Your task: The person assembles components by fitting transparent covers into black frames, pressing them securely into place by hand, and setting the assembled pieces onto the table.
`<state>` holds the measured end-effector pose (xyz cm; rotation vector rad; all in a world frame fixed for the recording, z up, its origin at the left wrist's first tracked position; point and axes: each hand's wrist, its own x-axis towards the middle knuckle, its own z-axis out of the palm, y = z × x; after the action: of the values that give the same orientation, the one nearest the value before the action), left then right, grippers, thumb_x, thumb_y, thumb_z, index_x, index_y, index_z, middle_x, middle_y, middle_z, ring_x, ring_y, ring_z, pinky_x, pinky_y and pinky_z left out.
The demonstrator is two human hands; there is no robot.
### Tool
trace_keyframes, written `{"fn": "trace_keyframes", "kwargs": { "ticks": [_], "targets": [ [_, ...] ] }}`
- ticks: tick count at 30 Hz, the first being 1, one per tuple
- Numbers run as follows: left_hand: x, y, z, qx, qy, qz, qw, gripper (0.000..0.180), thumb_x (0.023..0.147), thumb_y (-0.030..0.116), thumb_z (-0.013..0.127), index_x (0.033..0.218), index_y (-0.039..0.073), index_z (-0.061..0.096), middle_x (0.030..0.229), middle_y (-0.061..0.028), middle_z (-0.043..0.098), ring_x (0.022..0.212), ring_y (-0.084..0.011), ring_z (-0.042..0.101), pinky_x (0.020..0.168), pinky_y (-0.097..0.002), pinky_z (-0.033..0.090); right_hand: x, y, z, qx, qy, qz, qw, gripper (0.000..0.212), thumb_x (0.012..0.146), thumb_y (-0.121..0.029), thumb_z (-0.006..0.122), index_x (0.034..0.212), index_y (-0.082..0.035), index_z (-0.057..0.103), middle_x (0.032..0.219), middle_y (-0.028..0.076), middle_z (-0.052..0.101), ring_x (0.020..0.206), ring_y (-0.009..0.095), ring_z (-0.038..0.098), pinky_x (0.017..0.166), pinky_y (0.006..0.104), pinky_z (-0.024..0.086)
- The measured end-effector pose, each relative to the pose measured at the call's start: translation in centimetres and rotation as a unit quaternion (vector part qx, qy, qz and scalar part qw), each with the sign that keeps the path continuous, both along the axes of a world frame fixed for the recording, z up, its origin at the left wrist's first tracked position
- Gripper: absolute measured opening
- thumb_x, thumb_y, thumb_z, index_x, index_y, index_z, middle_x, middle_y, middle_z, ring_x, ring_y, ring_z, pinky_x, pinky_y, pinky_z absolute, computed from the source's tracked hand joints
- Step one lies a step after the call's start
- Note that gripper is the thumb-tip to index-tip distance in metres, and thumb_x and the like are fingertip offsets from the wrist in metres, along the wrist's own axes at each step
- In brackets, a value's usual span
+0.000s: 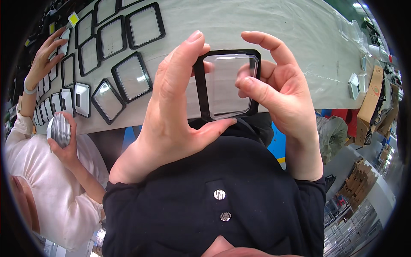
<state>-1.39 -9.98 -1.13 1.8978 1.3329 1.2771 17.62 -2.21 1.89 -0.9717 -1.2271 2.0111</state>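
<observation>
A black rectangular frame with rounded corners and a clear window (pixel 229 88) is held up in front of my chest, over the table's near edge. My left hand (pixel 165 98) grips its left side, fingers behind and thumb stretched along the lower edge. At the right side, my right hand (pixel 284 88) holds the frame with the thumb over the clear window and some fingers behind it, the index finger raised. The fingertips behind show partly through the window.
Several similar black frames (pixel 132 77) lie on the pale covered table (pixel 214 21) at left. A co-worker there holds a stack of thin white pieces (pixel 60 130), the other hand (pixel 45 58) over rows of frames. Cardboard boxes (pixel 369 105) stand at right.
</observation>
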Motion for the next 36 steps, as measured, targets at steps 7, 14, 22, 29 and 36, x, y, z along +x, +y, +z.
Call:
{"fn": "trace_keyframes", "kwargs": {
  "ticks": [7,14,22,29,36],
  "targets": [
    [-0.1,-0.4,0.3,0.008,0.006,-0.011,1.000,0.122,0.060,0.009,0.094,0.154,0.004,0.016,0.142,-0.0200,0.042,0.116,-0.0246,0.056,0.099,-0.0383,0.049,0.5,0.3,0.1,-0.003,-0.017,0.048,0.999,0.067,0.086,-0.009,0.073,0.144,-0.002,0.040,0.087,0.006,0.064,0.083,0.012,0.061,0.077,0.0254,0.049],
    [0.0,-1.2,0.4,-0.018,-0.026,-0.013,0.999,0.119,0.062,0.010,0.092,0.154,0.004,0.018,0.143,-0.0197,0.041,0.116,-0.0243,0.056,0.100,-0.0388,0.048,1.3,0.2,-2.1,-0.157,0.239,0.071,0.956,0.042,0.091,-0.001,0.062,0.130,-0.009,0.051,0.093,0.008,0.063,0.090,0.015,0.062,0.082,0.0284,0.050],
    [0.5,-0.2,0.5,-0.022,0.023,-0.001,0.999,0.087,0.062,0.004,0.086,0.140,0.003,0.046,0.140,-0.0181,0.041,0.110,-0.0243,0.056,0.096,-0.0376,0.050,1.1,1.0,-2.7,-0.309,0.264,0.009,0.913,0.028,0.097,-0.006,0.046,0.125,-0.006,0.051,0.111,0.015,0.063,0.105,0.026,0.064,0.087,0.0379,0.052],
    [2.7,2.3,1.1,-0.036,0.135,0.004,0.990,0.064,0.062,0.002,0.079,0.124,0.013,0.066,0.134,-0.0141,0.037,0.107,-0.0271,0.054,0.092,-0.0362,0.050,-0.2,0.8,-3.6,-0.185,0.175,-0.085,0.963,0.026,0.095,-0.025,0.062,0.111,-0.005,0.055,0.100,0.008,0.063,0.096,0.018,0.059,0.082,0.0360,0.049],
    [1.8,2.5,-0.6,-0.048,0.088,0.031,0.994,0.090,0.061,0.007,0.085,0.142,0.007,0.045,0.135,-0.0162,0.041,0.118,-0.0306,0.051,0.100,-0.0395,0.047,2.6,1.4,-4.3,0.023,0.017,-0.131,0.991,0.017,0.095,-0.010,0.062,0.109,-0.002,0.065,0.095,0.003,0.065,0.086,0.008,0.058,0.077,0.0232,0.048]
  ]
}}
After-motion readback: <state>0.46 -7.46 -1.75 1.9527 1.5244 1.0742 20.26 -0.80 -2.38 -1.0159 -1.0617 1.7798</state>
